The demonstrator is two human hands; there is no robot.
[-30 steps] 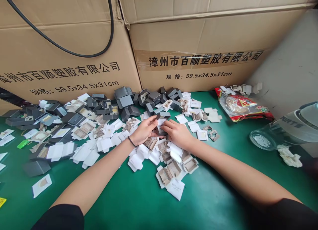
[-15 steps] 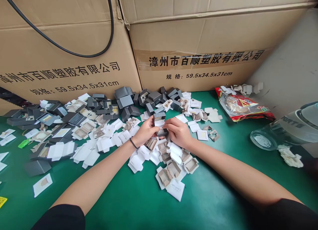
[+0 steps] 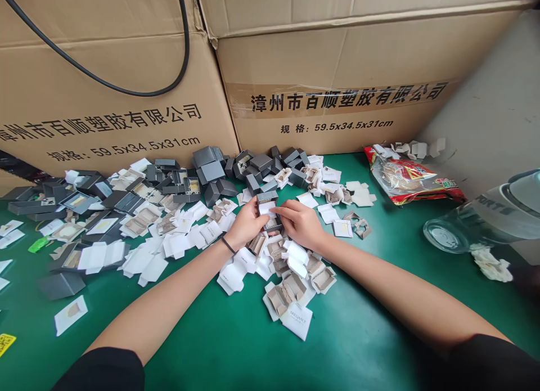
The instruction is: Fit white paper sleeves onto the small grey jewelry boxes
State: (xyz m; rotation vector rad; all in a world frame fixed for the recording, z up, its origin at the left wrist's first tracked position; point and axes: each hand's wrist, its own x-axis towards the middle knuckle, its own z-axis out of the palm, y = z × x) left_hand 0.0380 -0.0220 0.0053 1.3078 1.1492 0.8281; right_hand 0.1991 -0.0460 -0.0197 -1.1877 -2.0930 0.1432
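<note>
My left hand [image 3: 248,225] is wrapped round the left side of a small dark box [image 3: 268,197], which stands open with a white insert [image 3: 266,207] inside. From the right, my right hand [image 3: 298,222] reaches to the same box, its fingers bent and a fingertip at the white insert; whether it pinches anything is too small to tell. Torn grey-white card pieces [image 3: 291,290] lie in a pile just below the hands. To the left and behind sit several dark boxes [image 3: 211,171], some open, mixed with white card inserts [image 3: 137,259].
Large cardboard cartons [image 3: 337,59] stand along the back of the green table [image 3: 358,323]. At the right are a red snack bag [image 3: 413,177], a clear bottle [image 3: 485,216] and crumpled tissue [image 3: 493,264]. A black cable [image 3: 126,91] hangs at upper left.
The fingers of my right hand have shifted slightly left over the white insert. My left hand still holds the dark box. The whole view has moved a little.
</note>
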